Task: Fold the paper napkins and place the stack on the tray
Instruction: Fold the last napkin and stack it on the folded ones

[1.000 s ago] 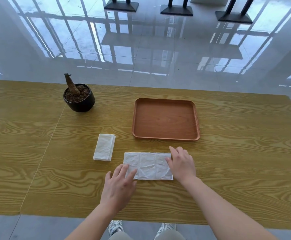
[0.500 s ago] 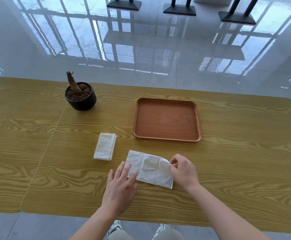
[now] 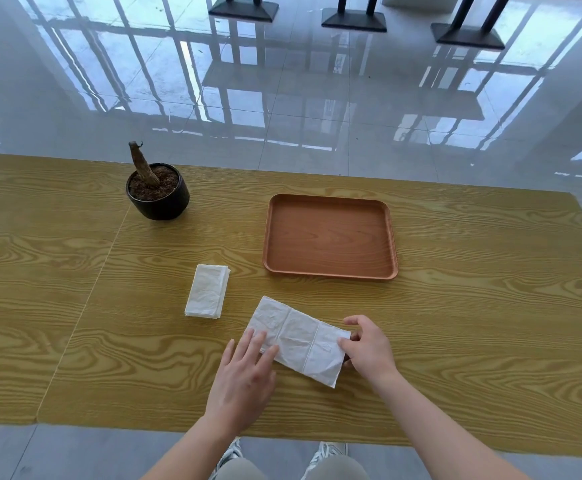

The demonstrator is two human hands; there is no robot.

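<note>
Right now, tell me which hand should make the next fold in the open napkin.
Right. The right hand pinches the right end of the open napkin, ready to carry it over; the left hand rests straight fingers on the other end, probably better for pinning it.

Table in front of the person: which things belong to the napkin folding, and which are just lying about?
In the job: paper napkin, pressed by left hand, pinched by right hand; folded napkin stack; wooden tray.
Lying about: potted stump; black stand bases on the floor.
</note>
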